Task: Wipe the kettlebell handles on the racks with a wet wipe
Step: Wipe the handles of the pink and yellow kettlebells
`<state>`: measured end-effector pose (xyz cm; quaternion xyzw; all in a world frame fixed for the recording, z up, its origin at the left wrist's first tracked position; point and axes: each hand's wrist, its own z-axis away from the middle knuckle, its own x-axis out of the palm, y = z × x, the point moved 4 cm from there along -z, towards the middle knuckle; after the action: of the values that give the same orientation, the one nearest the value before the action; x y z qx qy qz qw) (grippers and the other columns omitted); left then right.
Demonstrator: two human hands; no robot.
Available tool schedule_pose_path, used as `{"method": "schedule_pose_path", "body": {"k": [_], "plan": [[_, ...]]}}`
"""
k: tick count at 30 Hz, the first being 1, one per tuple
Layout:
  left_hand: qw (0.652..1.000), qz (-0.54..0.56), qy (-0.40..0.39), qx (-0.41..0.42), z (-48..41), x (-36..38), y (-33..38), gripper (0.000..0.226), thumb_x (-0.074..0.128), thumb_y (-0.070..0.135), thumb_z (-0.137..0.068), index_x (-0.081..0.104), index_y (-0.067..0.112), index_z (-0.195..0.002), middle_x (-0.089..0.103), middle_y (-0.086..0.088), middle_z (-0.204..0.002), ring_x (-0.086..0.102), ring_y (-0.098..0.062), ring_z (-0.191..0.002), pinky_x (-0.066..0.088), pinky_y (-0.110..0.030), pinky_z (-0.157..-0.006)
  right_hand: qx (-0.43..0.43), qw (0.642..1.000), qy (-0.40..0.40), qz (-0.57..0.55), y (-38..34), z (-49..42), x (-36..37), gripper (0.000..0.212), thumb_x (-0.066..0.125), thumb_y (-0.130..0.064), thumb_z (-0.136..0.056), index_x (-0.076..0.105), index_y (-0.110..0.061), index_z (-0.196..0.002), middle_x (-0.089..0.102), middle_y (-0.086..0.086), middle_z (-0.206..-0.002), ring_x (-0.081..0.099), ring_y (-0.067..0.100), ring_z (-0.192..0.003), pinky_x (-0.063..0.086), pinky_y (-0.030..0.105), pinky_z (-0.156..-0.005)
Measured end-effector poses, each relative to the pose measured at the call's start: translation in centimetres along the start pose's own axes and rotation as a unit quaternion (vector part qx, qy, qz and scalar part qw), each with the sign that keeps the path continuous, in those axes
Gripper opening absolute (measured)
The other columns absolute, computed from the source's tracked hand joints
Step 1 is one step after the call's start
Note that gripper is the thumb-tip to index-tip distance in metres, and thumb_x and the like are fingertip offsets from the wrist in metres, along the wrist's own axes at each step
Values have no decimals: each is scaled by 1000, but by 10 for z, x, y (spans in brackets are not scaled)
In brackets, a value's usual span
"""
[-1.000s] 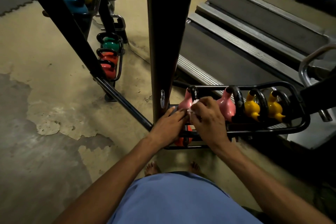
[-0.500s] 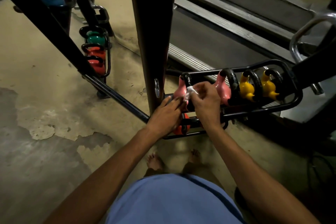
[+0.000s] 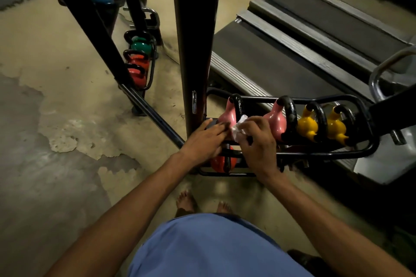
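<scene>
A black tubular rack (image 3: 362, 148) holds two pink kettlebells and two yellow ones (image 3: 307, 127) in a row. My right hand (image 3: 258, 141) pinches a white wet wipe (image 3: 239, 127) against the black handle (image 3: 237, 103) of the left pink kettlebell (image 3: 227, 114). My left hand (image 3: 206, 139) lies with straight fingers on that kettlebell's body. The second pink kettlebell (image 3: 276, 121) stands just to the right. An orange kettlebell (image 3: 221, 163) sits on the lower tier, partly hidden under my hands.
A thick dark post (image 3: 193, 36) rises just left of the rack. A second rack (image 3: 139, 60) with green and red kettlebells stands farther back on the left. A treadmill deck (image 3: 292, 36) lies behind the rack. My bare feet (image 3: 202, 203) stand on a worn concrete floor.
My right hand has slid the wipe lower along the pink kettlebell's handle. My left hand stays on the kettlebell's body. The camera view shifted slightly.
</scene>
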<state>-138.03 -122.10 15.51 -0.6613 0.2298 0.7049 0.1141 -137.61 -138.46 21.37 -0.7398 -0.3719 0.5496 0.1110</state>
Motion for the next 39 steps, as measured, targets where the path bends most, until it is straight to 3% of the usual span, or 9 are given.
{"method": "schedule_pose_path", "body": {"k": [4,7,10,13,17,21,26,35,39], "plan": [[1000,8,1,-5,1,-3,0,59,52,31,-100,39,18,-157,35,-4,-165,27,-16,-154,6,-44,-129,324,902,49,-282,8,1,13,8,62,-18,-101,65,-14,-107,68,-4,-96,65,2,-83,54,29,-74],[999,24,-10,-27,1,-6,2,60,53,30,-99,40,17,-156,33,-5,-165,28,-15,-154,1,-41,-128,380,839,31,-388,16,-5,20,11,59,-13,-101,67,-8,-107,71,3,-92,66,6,-76,54,31,-73],[999,33,-10,-38,2,-5,3,64,56,27,-97,37,16,-158,34,-5,-165,29,-14,-153,3,-42,-129,309,897,25,-315,21,-2,17,9,67,-24,-97,66,-17,-103,70,3,-98,68,14,-90,59,39,-83],[998,40,-5,-38,1,-6,5,65,62,24,-93,42,20,-155,37,-2,-164,31,-13,-152,6,-44,-130,78,987,26,-136,10,-1,8,10,70,-12,-92,67,-14,-101,59,4,-111,59,16,-101,54,32,-83],[997,63,9,-37,2,-10,7,59,59,21,-96,44,21,-153,39,-2,-163,32,-13,-152,8,-45,-130,-159,985,-7,73,-6,5,13,14,70,-2,-89,71,-6,-102,58,14,-121,52,27,-109,51,38,-88],[994,100,2,-51,0,-10,6,56,58,20,-95,49,18,-150,43,-1,-159,39,-14,-148,6,-41,-130,79,991,57,-91,7,21,10,16,71,-3,-90,64,-14,-99,58,-3,-106,58,14,-95,53,37,-79],[913,346,133,-169,-11,-31,7,64,53,9,-101,31,15,-161,30,1,-167,25,-9,-153,14,-12,-122,332,891,72,-300,18,20,17,7,68,-15,-98,65,-15,-104,71,-1,-99,68,3,-88,54,23,-74],[942,299,89,-123,-48,-57,-1,46,69,12,-97,60,11,-142,46,-3,-159,47,-17,-144,40,-37,-120,308,915,92,-244,8,27,18,8,71,-13,-94,66,-18,-98,65,0,-101,64,6,-89,55,25,-75],[953,266,72,-123,-55,-64,-2,44,73,15,-94,66,11,-136,50,-4,-156,53,-20,-139,42,-37,-117,47,996,66,-28,-4,29,22,10,71,-6,-91,68,-9,-100,57,8,-107,58,18,-94,52,29,-73]]}}
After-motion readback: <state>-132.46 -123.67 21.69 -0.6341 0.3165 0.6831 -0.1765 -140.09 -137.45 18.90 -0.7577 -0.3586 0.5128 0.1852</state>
